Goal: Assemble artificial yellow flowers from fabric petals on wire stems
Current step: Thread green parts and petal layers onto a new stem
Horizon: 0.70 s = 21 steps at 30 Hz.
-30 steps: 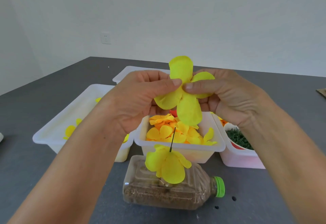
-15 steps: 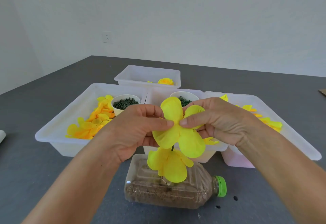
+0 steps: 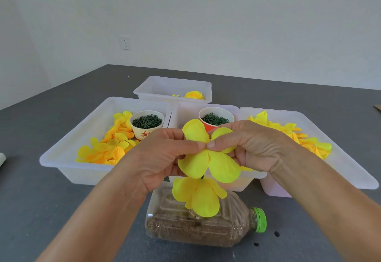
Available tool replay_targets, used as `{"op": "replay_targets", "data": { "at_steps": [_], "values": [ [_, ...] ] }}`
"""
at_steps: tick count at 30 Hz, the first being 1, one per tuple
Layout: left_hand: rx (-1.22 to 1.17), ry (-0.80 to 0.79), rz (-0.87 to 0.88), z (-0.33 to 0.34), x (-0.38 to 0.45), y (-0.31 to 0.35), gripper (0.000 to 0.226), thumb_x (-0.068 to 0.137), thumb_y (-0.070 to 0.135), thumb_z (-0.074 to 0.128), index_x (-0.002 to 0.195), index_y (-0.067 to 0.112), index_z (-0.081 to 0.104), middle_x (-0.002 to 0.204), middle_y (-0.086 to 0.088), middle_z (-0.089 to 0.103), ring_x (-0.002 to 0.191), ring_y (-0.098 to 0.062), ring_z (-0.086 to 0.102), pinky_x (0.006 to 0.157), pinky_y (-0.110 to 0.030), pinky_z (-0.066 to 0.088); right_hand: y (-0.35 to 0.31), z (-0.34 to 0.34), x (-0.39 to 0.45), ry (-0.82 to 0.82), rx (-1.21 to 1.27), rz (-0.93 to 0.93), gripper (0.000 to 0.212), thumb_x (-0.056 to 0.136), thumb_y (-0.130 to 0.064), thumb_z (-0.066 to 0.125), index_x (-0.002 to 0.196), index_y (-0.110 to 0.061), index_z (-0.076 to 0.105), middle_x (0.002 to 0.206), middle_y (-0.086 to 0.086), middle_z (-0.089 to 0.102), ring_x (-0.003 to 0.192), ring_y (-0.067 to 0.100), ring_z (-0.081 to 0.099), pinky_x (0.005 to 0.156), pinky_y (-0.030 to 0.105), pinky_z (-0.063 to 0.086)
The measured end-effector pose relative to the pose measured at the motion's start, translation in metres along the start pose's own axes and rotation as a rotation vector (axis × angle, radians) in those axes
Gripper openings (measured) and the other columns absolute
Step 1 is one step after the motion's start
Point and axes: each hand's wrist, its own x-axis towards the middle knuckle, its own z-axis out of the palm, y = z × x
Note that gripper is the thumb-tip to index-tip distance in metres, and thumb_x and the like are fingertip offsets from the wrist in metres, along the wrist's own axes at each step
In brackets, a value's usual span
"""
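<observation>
A four-lobed yellow fabric petal piece [image 3: 208, 158] is held in front of me, pinched at its centre from both sides. My left hand [image 3: 162, 156] pinches it from the left, my right hand [image 3: 249, 146] from the right. Right below it a dark wire stem [image 3: 202, 177] pokes up, mostly hidden. A second yellow petal layer [image 3: 199, 196] sits lower on that stem. The stem stands in a plastic bottle [image 3: 206, 226] lying on its side, part-filled with brown grit and closed with a green cap [image 3: 260, 219].
White trays stand behind: a left tray [image 3: 68, 158] with yellow petals and a cup of green bits [image 3: 146, 122], a middle tray with a red cup of green rings [image 3: 215, 118], a right tray [image 3: 350, 171] with petals, a far tray [image 3: 173, 85] holding a flower.
Both hands have lowered the petal piece from above the trays down to just over the wire stem's tip. The cups and far trays have come into view.
</observation>
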Motion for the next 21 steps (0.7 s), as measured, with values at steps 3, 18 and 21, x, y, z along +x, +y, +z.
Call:
{"op": "replay_targets", "data": {
  "at_steps": [3,18,21],
  "values": [
    [-0.016,-0.027,-0.005,-0.0011,-0.0013,-0.0023,0.048,0.053,0.022,0.073,0.098,0.005,0.07,0.094,-0.016,0.072,0.077,-0.026,0.068,0.065,-0.036,0.058,0.002,-0.0014,-0.0002,-0.015,0.024,0.017,0.031,0.053,-0.009,0.072,0.084,-0.008,0.075,0.094,0.013,0.072,0.087,0.029,0.067,0.088,0.045,0.051],
    [-0.039,-0.048,0.006,0.0023,-0.0044,-0.0021,0.043,0.053,0.017,0.073,0.094,0.005,0.071,0.096,-0.016,0.072,0.081,-0.027,0.068,0.072,-0.04,0.056,0.0027,-0.0007,-0.0033,0.025,0.035,0.01,0.04,0.053,-0.008,0.071,0.093,-0.002,0.071,0.101,0.018,0.069,0.096,0.034,0.065,0.097,0.051,0.046],
    [-0.026,-0.037,0.004,0.0026,-0.0046,-0.0017,0.043,0.051,0.018,0.073,0.092,0.005,0.071,0.095,-0.017,0.072,0.081,-0.027,0.069,0.071,-0.04,0.057,0.0024,0.0002,-0.0039,0.03,0.005,0.01,0.034,0.053,-0.009,0.072,0.087,-0.007,0.073,0.095,0.015,0.071,0.089,0.031,0.067,0.093,0.05,0.048]
  ]
}}
